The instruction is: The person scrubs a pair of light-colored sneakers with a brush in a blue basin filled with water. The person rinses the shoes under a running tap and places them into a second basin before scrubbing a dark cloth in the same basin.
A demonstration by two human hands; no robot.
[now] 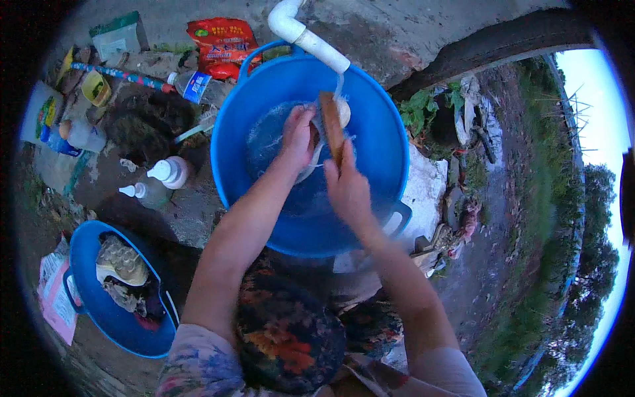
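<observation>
A large blue tub (307, 241) with some water in it stands before me. Over it, my right hand (349, 192) grips a wooden-backed brush (332, 129), its fingers wrapped round the lower end. My left hand (299, 135) is closed on what looks like a pale shoe (343, 112), mostly hidden behind the brush and my fingers. The brush lies against the shoe; its bristles cannot be seen. From the white pipe (321, 51) above, a stream of water runs down beside the shoe and brush.
A smaller blue basket (119, 334) at lower left holds a patterned shoe (122, 261) and dark cloth-like items. Pump bottles (172, 172), a plastic bottle (198, 87) and a red packet (223, 46) lie left of the tub. Plants and rubble are at right.
</observation>
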